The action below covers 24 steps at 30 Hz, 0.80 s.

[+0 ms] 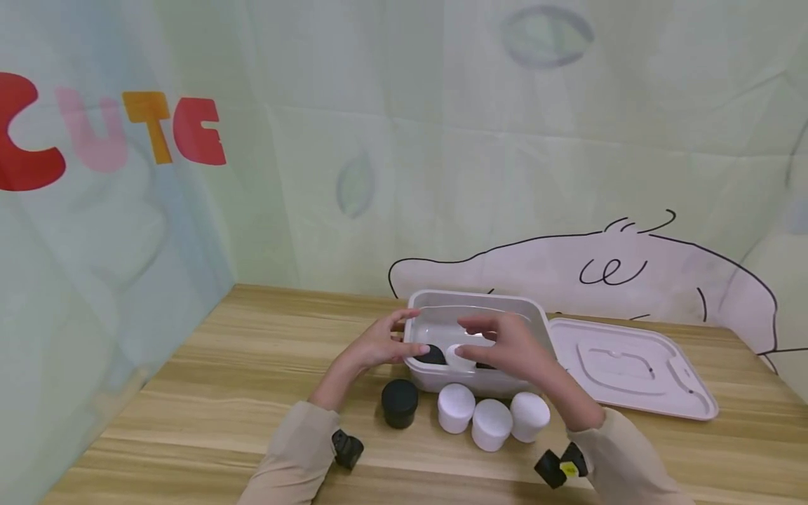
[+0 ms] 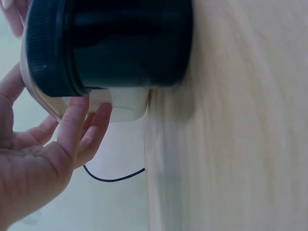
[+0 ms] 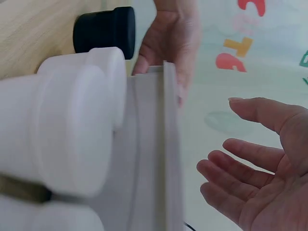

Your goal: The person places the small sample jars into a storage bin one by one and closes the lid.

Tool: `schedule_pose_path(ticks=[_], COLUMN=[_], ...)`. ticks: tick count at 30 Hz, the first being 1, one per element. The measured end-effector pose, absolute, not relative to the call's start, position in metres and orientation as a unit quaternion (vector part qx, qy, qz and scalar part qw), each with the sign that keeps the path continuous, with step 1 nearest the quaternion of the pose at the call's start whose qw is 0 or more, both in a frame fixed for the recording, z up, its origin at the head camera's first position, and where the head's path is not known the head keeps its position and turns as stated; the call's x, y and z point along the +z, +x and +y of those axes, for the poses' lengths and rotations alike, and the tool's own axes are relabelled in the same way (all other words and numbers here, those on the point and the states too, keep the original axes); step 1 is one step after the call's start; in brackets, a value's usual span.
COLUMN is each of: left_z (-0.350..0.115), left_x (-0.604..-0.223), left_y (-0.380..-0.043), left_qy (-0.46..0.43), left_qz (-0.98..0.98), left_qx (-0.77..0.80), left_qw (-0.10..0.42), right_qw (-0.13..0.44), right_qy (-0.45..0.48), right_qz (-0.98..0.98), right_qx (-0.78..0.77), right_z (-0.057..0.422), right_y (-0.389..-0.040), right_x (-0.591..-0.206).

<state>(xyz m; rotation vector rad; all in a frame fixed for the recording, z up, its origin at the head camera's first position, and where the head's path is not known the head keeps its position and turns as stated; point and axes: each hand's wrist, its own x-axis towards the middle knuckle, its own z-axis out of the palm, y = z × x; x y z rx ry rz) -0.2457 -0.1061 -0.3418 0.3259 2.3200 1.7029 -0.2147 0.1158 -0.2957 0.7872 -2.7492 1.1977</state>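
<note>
In the head view, a pale plastic storage box (image 1: 486, 382) stands lidless at the middle. My left hand (image 1: 379, 341) holds its left end, thumb over the rim and fingers against the outer wall. Inside, near the front wall, a black jar (image 1: 431, 355) and a white jar (image 1: 457, 359) show; another dark top is mostly hidden by my right hand. That right hand (image 1: 508, 344) hovers over the box with fingers spread; the right wrist view shows nothing in its fingers (image 3: 231, 178).
In front of the box, a black-lidded jar (image 1: 400, 403) stands left of three white jars (image 1: 492, 424). The box's lid (image 1: 634, 368) lies flat to the right. Behind the wooden table (image 1: 208, 393) hangs a printed curtain (image 1: 315, 140).
</note>
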Motion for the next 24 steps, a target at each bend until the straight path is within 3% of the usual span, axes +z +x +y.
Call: schedule_pose_path(ticks=[12,24], left_z=[-0.107,-0.105], left_x=[-0.341,-0.342], left_y=[-0.245,-0.246], left_qy=[0.114,0.101], left_qz=[0.800,0.805], left_qx=[0.578,0.574], left_qw=[0.115,0.110], right_qw=[0.041,0.091], right_qy=[0.244,0.283], right_qz=[-0.879,-0.865], right_qx=[0.407,0.403], right_z=[0.166,0.204], right_y=[-0.181,-0.157], right_x=[-0.282,-0.309])
